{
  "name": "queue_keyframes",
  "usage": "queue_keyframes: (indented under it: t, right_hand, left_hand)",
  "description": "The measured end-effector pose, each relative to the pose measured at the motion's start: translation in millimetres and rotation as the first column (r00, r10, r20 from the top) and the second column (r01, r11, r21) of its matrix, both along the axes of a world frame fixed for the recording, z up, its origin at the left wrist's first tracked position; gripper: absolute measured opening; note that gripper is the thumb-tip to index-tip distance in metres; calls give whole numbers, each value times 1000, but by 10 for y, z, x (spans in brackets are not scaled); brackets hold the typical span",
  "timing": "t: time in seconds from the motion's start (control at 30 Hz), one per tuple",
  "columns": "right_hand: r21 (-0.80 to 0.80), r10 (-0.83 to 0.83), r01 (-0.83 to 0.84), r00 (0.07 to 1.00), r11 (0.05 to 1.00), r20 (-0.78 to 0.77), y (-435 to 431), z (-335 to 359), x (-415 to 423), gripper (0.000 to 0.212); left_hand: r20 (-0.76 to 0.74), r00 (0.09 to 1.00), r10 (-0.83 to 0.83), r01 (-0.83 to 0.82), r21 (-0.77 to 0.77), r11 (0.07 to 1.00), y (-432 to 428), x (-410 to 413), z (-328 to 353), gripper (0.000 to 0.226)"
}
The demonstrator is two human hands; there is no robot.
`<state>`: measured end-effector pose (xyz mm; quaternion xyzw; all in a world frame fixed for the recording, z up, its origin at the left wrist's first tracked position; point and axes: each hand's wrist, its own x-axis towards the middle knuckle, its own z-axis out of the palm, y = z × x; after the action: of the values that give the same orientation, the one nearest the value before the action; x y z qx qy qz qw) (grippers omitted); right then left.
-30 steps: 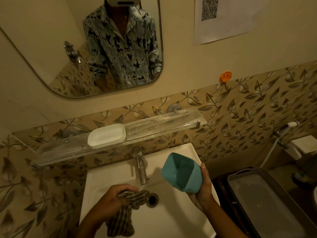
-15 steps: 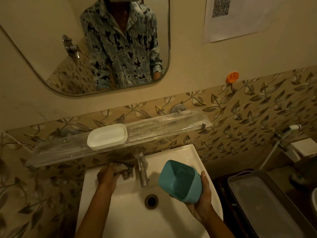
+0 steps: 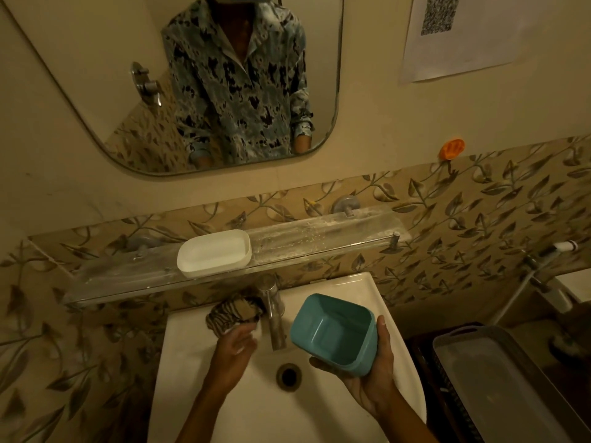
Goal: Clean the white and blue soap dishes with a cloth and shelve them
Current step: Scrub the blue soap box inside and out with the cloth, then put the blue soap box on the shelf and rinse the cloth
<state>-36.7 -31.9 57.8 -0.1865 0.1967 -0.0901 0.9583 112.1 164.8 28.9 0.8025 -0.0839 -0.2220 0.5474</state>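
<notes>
Just right of the chrome pillar tap (image 3: 275, 314), above the bowl of the white ceramic sink (image 3: 192, 394): a blue rectangular plastic soap dish (image 3: 332, 334), gripped in the right hand (image 3: 374, 378). Thumb up along the side farthest from the tap, fingers curled beneath the lower edge. Tilted, hollow side turned up and toward the tap. Lifted off the sink, touching only that hand.

Left of the tap, on the sink's back ledge and bunched against the tap's base: a brown-and-cream striped cloth (image 3: 233, 311). Just in front of it, the left hand (image 3: 233, 353), released, fingers loosely spread and holding nothing. Fingertips at the cloth's near edge; touching or just apart, impossible to tell.

Above and behind the tap, fixed to the leaf-patterned tile wall (image 3: 479, 219): a long clear glass shelf (image 3: 319, 238). On it, up and left of the tap, a white oval plastic soap dish (image 3: 213, 252), upright, hollow side up, near the shelf's front edge. Whitish streaks on the glass up and right of the tap.

In front of the tap, low in the bowl, a round dark drain (image 3: 288, 374). Far right of the tap, beside the sink, a grey rectangular plastic tray (image 3: 495, 378). High above the tap, a rounded wall mirror (image 3: 80, 75) reflecting a person in a blue-and-black patterned shirt. Up and right of the tap, a small orange hook (image 3: 451, 149) on the wall.
</notes>
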Motion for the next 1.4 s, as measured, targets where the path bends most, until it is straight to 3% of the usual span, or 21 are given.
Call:
queue_keyframes:
  t: [0.07,0.2,0.33,0.4,0.47,0.53,0.63,0.7,0.77,0.87,1.0,1.1,1.4]
  right_hand:
    - [-19,39,-39,999,999,24,43,11,58,71]
    - [-54,133,-130,989,990,68,127,78,149,75]
    - [-105,198,-190,978,976,64,182,178,177,75]
    - [-253,194,-192,981,948,-18,174,281,185,72]
    - [-501,97,-161,984,850,-150,160,402,203,63]
    - [-710,-96,-59,980,702,-176,141,525,228,44]
    - [-867,-343,123,938,483,-58,40,668,267,17]
    - [-925,-361,177,931,335,47,-47,787,275,12]
    - [-952,-290,204,948,227,134,-130,920,280,13]
    - [-959,-121,224,971,176,205,-248,1109,300,18]
    - [-976,85,115,988,183,132,-411,1326,416,48]
    - [-993,104,69,992,91,78,-544,1452,554,74]
    - [-994,52,108,993,-13,107,-827,1639,818,55]
  left_hand:
    - [-66,988,-140,127,-167,978,-3,-193,174,41]
    - [-67,953,-296,254,-357,899,-63,-462,376,86]
    - [25,977,-214,205,-407,890,-145,-576,485,97]
    - [66,992,-109,127,-414,901,-158,-591,571,94]
    - [123,992,-18,67,-415,907,-151,-604,673,90]
    - [177,983,41,36,-411,911,-141,-635,787,82]
    - [204,971,123,-26,-420,907,-178,-714,962,66]
    - [237,954,184,-61,-447,893,-233,-756,1075,56]
    - [275,933,233,-84,-462,883,-299,-770,1198,53]
    - [341,901,266,-85,-464,882,-378,-724,1400,57]
    - [476,847,238,-64,-353,933,-459,-523,1662,65]
    - [558,811,177,-36,-254,966,-517,-333,1815,68]
    - [617,780,104,-6,-159,987,-719,33,1965,70]
